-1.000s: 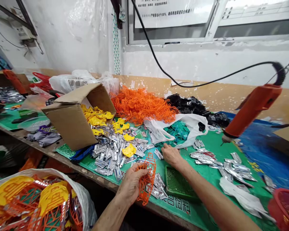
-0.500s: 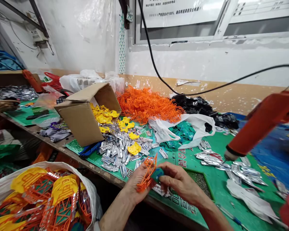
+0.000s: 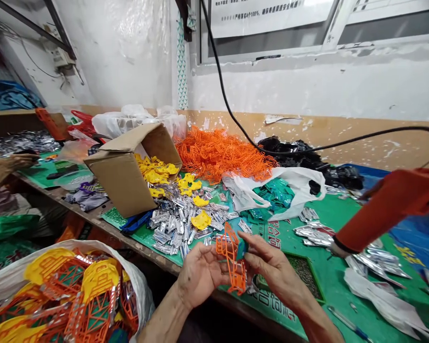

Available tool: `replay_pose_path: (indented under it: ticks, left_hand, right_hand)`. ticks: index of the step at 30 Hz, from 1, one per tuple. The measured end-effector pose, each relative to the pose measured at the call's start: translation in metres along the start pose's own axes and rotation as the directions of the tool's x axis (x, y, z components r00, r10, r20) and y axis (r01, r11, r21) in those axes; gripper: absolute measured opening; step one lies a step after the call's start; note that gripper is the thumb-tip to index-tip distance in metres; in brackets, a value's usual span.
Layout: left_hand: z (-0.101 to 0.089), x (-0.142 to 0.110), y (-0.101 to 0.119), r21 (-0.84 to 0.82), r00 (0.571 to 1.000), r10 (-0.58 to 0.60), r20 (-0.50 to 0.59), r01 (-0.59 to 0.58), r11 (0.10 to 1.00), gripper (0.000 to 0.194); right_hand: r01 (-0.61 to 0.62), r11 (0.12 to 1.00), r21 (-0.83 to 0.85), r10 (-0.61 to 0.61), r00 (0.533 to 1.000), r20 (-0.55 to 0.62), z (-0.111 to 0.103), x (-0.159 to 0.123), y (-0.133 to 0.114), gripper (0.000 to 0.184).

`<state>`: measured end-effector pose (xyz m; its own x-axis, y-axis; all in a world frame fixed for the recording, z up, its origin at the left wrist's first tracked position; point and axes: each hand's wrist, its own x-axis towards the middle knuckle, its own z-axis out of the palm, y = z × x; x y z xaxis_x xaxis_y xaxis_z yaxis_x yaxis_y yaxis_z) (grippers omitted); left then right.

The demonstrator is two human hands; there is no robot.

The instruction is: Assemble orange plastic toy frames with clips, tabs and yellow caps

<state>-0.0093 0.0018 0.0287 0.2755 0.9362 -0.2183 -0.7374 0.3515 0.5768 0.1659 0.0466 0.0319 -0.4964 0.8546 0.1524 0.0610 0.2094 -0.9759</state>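
Above the table's front edge, my right hand [image 3: 275,267] pinches a teal plastic piece [image 3: 241,248] between thumb and fingers. An orange lattice plastic frame [image 3: 232,262] stands tilted against that piece. My left hand [image 3: 202,274] has its palm turned up, and its fingers reach behind the frame and loosely hold its lower part. Parts of these fingers are hidden by the frame. Beyond the hands lie silver foil-like pieces [image 3: 168,228] and a yellow plastic piece [image 3: 201,220].
A tipped cardboard box [image 3: 119,183] spills yellow parts. Behind are orange frames [image 3: 225,155] and a white bag [image 3: 303,183] with teal pieces. An orange-red power screwdriver [image 3: 382,216] hangs right, above a green screw tray [image 3: 321,286]. A sack [image 3: 143,290] holds assemblies; another person's hand [image 3: 12,162] is left.
The orange frame and teal piece have moved slightly right, and the frame has turned more upright. My left hand has loosened, showing more palm. The hanging screwdriver has shifted in view.
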Motion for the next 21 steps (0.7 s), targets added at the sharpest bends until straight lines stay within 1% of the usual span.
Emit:
replay_pose_path:
  ticks: [1,2,4,5,6,8,10,11,13,14,16,18,20,21]
  left_hand:
    - [0.001,0.000,0.000,-0.001,1.000,0.004,-0.011,-0.004,1.000,0.037]
    - [0.002,0.000,-0.002,0.020,0.999,0.025,-0.039,-0.024,1.000,0.035]
    - [0.006,0.000,-0.006,0.085,0.992,0.083,-0.098,-0.075,0.994,0.031]
    - [0.008,0.000,-0.008,0.110,0.988,0.105,-0.115,-0.092,0.990,0.032]
    - [0.009,0.000,-0.010,0.124,0.986,0.115,-0.123,-0.099,0.987,0.033]
    - [0.010,0.001,-0.014,0.131,0.982,0.124,-0.145,-0.105,0.986,0.037]
    - [0.010,0.000,-0.016,0.138,0.975,0.141,-0.173,-0.117,0.983,0.036]
    - [0.009,0.000,-0.017,0.144,0.971,0.152,-0.182,-0.126,0.981,0.035]
    - [0.009,0.000,-0.017,0.157,0.965,0.178,-0.195,-0.148,0.976,0.033]
    - [0.009,0.000,-0.017,0.162,0.961,0.190,-0.200,-0.158,0.974,0.033]
    - [0.011,-0.001,-0.017,0.160,0.957,0.207,-0.205,-0.176,0.971,0.031]
    - [0.014,-0.001,-0.017,0.146,0.961,0.197,-0.196,-0.170,0.975,0.028]
    - [0.016,-0.002,-0.018,0.116,0.968,0.170,-0.185,-0.150,0.982,0.026]
    - [0.017,-0.002,-0.018,0.096,0.970,0.158,-0.184,-0.143,0.985,0.027]
  right_hand:
    - [0.083,0.991,-0.110,-0.085,0.996,-0.013,0.001,-0.001,0.000,0.040]
    - [0.168,0.961,-0.220,-0.177,0.984,-0.018,0.003,-0.001,0.002,0.042]
    - [0.306,0.856,-0.416,-0.344,0.939,-0.017,0.011,-0.003,0.008,0.049]
    - [0.347,0.794,-0.499,-0.412,0.911,-0.022,0.017,-0.004,0.012,0.051]
    - [0.363,0.733,-0.575,-0.467,0.883,-0.038,0.023,-0.005,0.016,0.052]
    - [0.334,0.625,-0.706,-0.534,0.842,-0.074,0.034,-0.009,0.024,0.047]
    - [0.290,0.542,-0.788,-0.570,0.817,-0.091,0.042,-0.011,0.026,0.038]
    - [0.280,0.517,-0.808,-0.585,0.806,-0.095,0.044,-0.012,0.026,0.035]
    - [0.299,0.508,-0.808,-0.608,0.789,-0.090,0.042,-0.013,0.022,0.033]
    - [0.319,0.525,-0.789,-0.611,0.787,-0.089,0.040,-0.013,0.019,0.031]
    - [0.335,0.593,-0.732,-0.585,0.804,-0.107,0.035,-0.014,0.013,0.029]
    - [0.310,0.668,-0.676,-0.547,0.821,-0.164,0.030,-0.016,0.010,0.034]
    - [0.269,0.724,-0.635,-0.520,0.817,-0.248,0.029,-0.019,0.010,0.041]
    - [0.257,0.738,-0.624,-0.519,0.807,-0.282,0.029,-0.021,0.012,0.043]
